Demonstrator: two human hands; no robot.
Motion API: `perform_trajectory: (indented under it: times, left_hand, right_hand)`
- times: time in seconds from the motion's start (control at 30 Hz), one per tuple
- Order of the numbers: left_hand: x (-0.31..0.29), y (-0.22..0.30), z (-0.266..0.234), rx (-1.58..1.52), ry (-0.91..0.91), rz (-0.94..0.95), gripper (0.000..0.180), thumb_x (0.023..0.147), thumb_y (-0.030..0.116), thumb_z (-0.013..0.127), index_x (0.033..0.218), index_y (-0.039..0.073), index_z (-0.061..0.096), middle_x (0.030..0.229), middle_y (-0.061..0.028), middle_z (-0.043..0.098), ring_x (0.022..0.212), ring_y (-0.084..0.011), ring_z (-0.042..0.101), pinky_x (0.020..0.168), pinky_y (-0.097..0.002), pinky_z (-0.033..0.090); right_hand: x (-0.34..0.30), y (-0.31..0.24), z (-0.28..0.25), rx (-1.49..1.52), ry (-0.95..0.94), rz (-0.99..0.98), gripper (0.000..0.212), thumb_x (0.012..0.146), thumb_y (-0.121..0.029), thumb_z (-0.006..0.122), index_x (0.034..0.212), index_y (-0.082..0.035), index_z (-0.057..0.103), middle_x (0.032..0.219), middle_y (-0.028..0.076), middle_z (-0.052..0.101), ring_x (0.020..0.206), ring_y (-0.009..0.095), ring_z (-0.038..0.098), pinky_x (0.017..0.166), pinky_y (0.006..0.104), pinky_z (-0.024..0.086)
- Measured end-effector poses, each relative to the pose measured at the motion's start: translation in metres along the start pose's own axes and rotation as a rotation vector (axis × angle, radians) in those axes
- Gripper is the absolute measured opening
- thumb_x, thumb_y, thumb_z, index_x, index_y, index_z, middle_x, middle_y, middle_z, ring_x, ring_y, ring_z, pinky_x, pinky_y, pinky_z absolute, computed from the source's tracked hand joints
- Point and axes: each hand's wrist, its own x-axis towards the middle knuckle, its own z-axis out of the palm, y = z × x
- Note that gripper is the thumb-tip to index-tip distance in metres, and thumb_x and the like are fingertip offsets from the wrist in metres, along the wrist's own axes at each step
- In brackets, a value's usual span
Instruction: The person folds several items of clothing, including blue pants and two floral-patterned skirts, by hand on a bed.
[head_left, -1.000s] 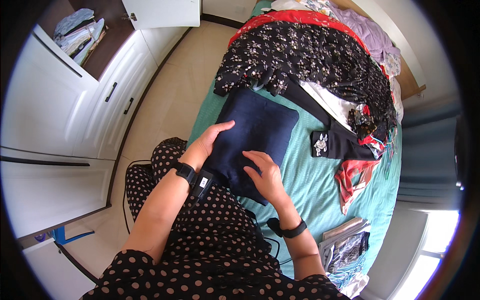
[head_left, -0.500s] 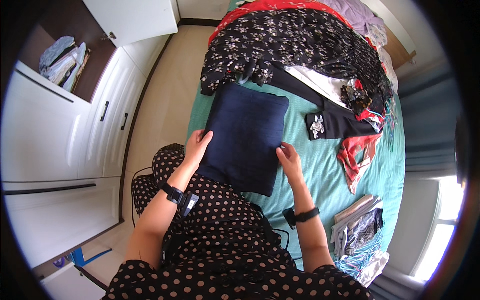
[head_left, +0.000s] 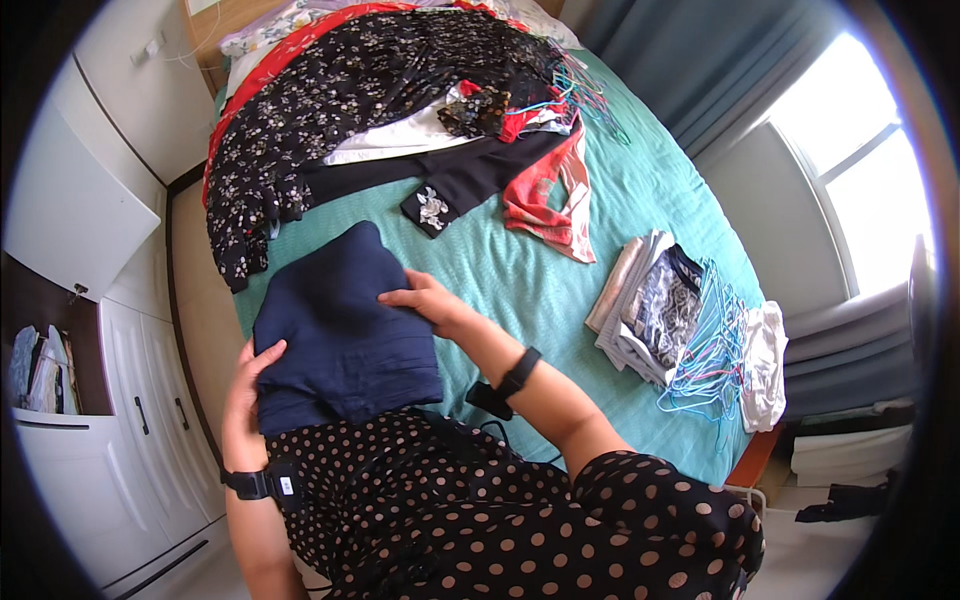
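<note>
1. The folded navy garment (head_left: 345,325) lies left of the stack of folded clothes (head_left: 640,305), its near edge by the wearer's lap.
2. The left hand (head_left: 248,385) grasps its left edge, thumb on top, remaining fingers mostly hidden.
3. The right hand (head_left: 432,300) touches its right edge, a digit extended across the cloth; I cannot tell whether the fingers grip underneath.
4. The step in hand looks like squaring or handling the finished fold.
5. A next move would seem to call for even support from both sides, so layers don't slip.
6. Blue hangers (head_left: 705,350) lie just right of the stack.
</note>
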Motion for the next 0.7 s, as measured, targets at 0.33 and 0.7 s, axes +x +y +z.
perform_trajectory:
  times: [0.33, 0.7]
  left_hand:
    - [-0.015, 0.030, 0.166, 0.054, -0.451, -0.095, 0.044, 0.082, 0.008, 0.063, 0.123, -0.002, 0.050, 0.114, -0.0127, 0.061, 0.099, -0.0203, 0.062, 0.090, -0.0323, 0.049]
    - [0.033, -0.068, 0.347, 0.256, -0.893, -0.128, 0.069, 0.089, 0.008, 0.058, 0.145, 0.004, 0.017, 0.122, -0.0152, 0.054, 0.097, -0.0222, 0.062, 0.077, -0.0340, 0.053]
  right_hand:
    - [-0.185, -0.099, -0.079, 0.067, 0.384, -0.299, 0.044, 0.081, -0.007, 0.068, 0.119, 0.007, 0.051, 0.106, 0.013, 0.063, 0.087, 0.018, 0.066, 0.077, 0.0299, 0.054]
    - [-0.375, -0.106, -0.255, -0.110, 0.807, -0.771, 0.044, 0.084, -0.005, 0.062, 0.126, 0.001, 0.050, 0.115, 0.010, 0.061, 0.099, 0.019, 0.061, 0.087, 0.0283, 0.048]
